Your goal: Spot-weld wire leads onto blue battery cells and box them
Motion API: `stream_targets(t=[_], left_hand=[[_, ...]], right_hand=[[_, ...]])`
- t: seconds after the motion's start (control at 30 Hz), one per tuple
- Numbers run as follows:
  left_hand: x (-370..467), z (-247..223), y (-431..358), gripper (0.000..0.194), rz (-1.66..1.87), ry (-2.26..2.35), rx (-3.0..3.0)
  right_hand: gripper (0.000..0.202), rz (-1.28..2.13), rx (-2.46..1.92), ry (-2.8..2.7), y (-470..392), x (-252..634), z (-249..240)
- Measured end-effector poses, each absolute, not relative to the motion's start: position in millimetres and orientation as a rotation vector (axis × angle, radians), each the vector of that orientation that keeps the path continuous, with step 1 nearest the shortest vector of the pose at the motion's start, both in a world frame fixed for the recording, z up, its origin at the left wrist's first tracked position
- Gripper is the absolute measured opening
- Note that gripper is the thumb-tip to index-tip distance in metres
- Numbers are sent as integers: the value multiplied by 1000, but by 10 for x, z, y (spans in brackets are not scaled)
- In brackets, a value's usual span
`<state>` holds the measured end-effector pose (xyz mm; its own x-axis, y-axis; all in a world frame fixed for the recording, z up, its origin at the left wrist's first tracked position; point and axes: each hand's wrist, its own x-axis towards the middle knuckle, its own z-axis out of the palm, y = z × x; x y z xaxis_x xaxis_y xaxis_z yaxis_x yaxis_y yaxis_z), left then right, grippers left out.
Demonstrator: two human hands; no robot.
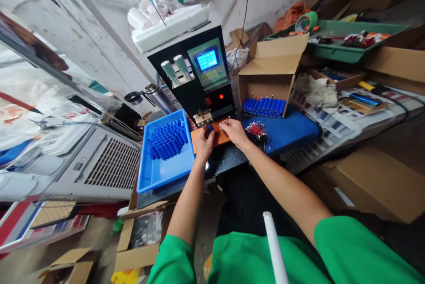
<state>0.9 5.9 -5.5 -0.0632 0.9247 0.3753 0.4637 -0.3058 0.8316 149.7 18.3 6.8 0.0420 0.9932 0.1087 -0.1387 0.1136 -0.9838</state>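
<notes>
My left hand (204, 142) is closed in front of the spot welder's electrode head (203, 118). Its thumb and fingers hold a blue cylindrical battery cell, mostly hidden by the hand. To its right, my right hand (235, 132) pinches a thin wire with a pale tip; the fingers cover most of it. Both hands are over an orange plate (219, 137) at the foot of the black spot welder (195, 91), whose screen (206, 59) is lit. Beside my right forearm lies a bundle of red and black wires (257, 131).
On the left, a blue tray (159, 177) holds many blue cells (168, 140). An open cardboard box (265, 85) on the right contains more cells (264, 106) with wires. A steel flask (159, 98) stands behind the tray. Farther right is a green tray (345, 51).
</notes>
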Motion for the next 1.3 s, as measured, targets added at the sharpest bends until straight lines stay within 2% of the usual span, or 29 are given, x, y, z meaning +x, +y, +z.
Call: stream_targets(t=[0.6,1.3], left_hand=[[0,-64,27,27,1403,1422,1736],[-1,-63,5,13,1392,1462,1758]], right_hand=[[15,1179,-1025,-1250,399,1238,54],[18,1130,-1102,-1290,429,1240,-1]])
